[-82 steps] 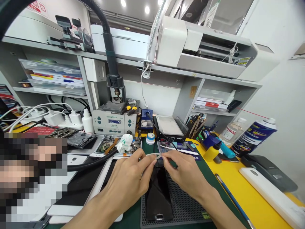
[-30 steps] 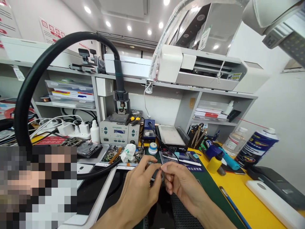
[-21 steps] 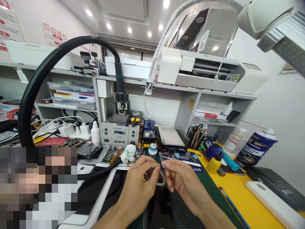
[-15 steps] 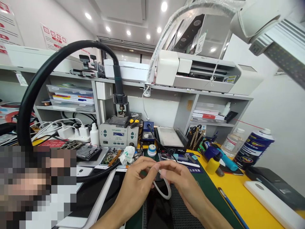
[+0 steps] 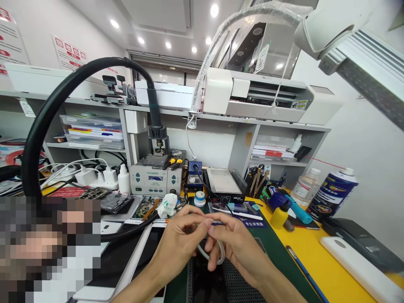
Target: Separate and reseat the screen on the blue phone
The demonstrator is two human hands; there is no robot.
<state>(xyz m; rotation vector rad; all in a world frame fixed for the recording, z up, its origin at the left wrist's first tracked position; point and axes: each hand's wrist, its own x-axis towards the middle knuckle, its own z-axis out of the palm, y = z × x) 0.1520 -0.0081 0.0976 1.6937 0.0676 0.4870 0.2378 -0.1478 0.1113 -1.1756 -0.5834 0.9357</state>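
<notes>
A white cable (image 5: pixel 222 255) hangs in a loop between my two hands. My left hand (image 5: pixel 181 244) is closed in a pinch on it. My right hand (image 5: pixel 241 244) pinches it from the other side, and the fingertips of both hands meet. The cable end between the fingertips is hidden. Lower fingers of the right hand curl beside the loop. Under the hands lies a dark phone (image 5: pixel 208 284), its screen up, on a black textured pad (image 5: pixel 241 277) over a green mat (image 5: pixel 285 269).
White-framed tablets (image 5: pixel 126 269) lie at left, crossed by a thick black hose (image 5: pixel 126 234). A rework station (image 5: pixel 154 183) stands at the back. At right are a spray can (image 5: pixel 333 193), a yellow bottle (image 5: pixel 279 216) and a brush (image 5: pixel 306 271). Part of another person shows blurred at left.
My right hand's lower fingers have come down and curled beside the cable loop. The pinch at the fingertips stays in nearly the same place. The view has shifted slightly.
</notes>
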